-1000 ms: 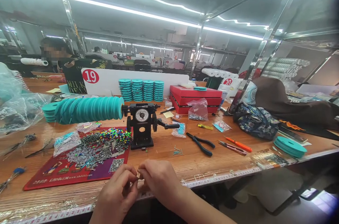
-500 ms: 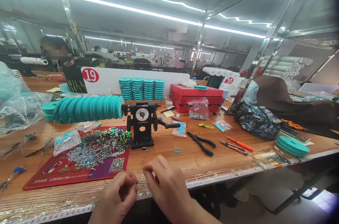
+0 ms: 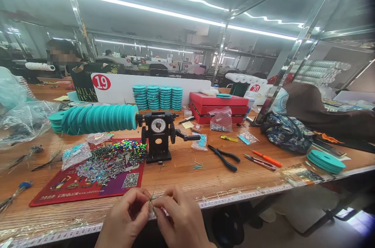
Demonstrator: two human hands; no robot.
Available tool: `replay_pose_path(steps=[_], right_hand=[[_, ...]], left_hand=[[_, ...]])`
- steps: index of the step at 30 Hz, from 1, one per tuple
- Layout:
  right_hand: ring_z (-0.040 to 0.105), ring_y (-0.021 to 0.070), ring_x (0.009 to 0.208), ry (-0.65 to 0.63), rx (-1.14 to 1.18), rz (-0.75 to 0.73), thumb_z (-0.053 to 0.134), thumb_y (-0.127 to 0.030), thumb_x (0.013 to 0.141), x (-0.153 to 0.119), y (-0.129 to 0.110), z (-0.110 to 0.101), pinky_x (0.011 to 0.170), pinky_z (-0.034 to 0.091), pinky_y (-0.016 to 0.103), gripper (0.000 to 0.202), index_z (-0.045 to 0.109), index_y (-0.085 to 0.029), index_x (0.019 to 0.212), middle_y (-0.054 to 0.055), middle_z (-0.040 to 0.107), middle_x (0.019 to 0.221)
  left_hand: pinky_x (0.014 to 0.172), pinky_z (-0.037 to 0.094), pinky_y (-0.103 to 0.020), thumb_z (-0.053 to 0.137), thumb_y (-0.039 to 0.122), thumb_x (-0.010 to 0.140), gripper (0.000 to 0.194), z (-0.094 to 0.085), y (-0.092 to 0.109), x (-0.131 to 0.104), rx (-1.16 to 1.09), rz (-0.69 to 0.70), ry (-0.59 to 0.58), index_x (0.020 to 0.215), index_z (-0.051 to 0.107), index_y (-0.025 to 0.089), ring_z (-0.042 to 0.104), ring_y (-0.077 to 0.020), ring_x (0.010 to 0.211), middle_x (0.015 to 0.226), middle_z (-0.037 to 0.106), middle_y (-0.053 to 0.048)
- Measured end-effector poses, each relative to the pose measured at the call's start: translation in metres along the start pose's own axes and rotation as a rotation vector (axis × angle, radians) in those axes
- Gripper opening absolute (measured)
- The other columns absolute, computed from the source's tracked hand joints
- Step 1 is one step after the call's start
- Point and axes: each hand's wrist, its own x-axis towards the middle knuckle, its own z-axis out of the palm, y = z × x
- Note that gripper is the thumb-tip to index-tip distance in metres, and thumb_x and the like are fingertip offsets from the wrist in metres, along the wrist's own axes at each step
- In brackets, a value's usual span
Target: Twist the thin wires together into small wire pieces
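Hands drawn back together — left hand and right hand pinch a thin wire piece, grip clamped.

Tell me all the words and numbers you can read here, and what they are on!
"19": red circle on the white divider board.
"20": red circle on a white sign farther right.
"MILK": dark bag behind the board; the line beneath is cut off.
Red mat: white print and a QR code, too small to read.
Winder dial: digits too small.
Red box: side label blurred.
Far signs in the background: unreadable.
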Motion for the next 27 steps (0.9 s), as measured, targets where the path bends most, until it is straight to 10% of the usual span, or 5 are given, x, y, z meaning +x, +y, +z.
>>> replay_pose_path(steps=[7, 16, 24, 27], right_hand=[[0.056, 0.014, 0.059, -0.057, -0.245, -0.227, 0.04, -0.022, 0.087, 0.024, 0.014, -0.003, 0.051, 0.033, 0.024, 0.018, 0.056, -0.019, 0.078, -0.001, 0.062, 0.066], [0.061, 0.0129, 0.064, -0.327, -0.265, -0.095, 0.053, -0.023, 0.081, 0.052, 0.019, -0.011, 0.051, 0.032, 0.022, 0.012, 0.062, -0.022, 0.073, -0.003, 0.067, 0.069], [0.058, 0.013, 0.055, -0.154, -0.096, 0.059, 0.054, -0.019, 0.074, 0.006, 0.002, -0.001, 0.05, 0.032, 0.022, 0.007, 0.06, -0.02, 0.069, -0.002, 0.064, 0.062], [0.056, 0.0116, 0.05, -0.149, 0.01, 0.167, 0.051, -0.016, 0.072, -0.004, 0.0, 0.015, 0.046, 0.031, 0.02, 0.011, 0.058, -0.018, 0.063, -0.002, 0.061, 0.055]], left_hand=[[0.063, 0.048, -0.02, 0.05, 0.018, 0.076, 0.009, 0.003, -0.007, 0.0, 0.397, 0.395, 0.083, 0.068, 0.048, 0.023, 0.06, -0.013, 0.073, 0.081, 0.06, 0.001], [0.065, 0.048, -0.026, 0.046, 0.01, 0.079, 0.011, 0.007, -0.008, 0.01, 0.733, 1.006, 0.313, 0.077, 0.053, 0.019, 0.063, -0.0152, 0.067, 0.075, 0.066, -0.003], [0.057, 0.049, -0.021, 0.056, 0.027, 0.071, 0.012, 0.004, -0.011, 0.001, 0.044, 0.053, 0.025, 0.061, 0.055, 0.02, 0.062, -0.015, 0.064, 0.071, 0.064, 0.0], [0.058, 0.049, -0.024, 0.06, 0.033, 0.069, 0.018, 0.004, -0.011, 0.001, -0.218, -0.111, -0.011, 0.059, 0.055, 0.019, 0.06, -0.0155, 0.063, 0.068, 0.063, 0.0]])
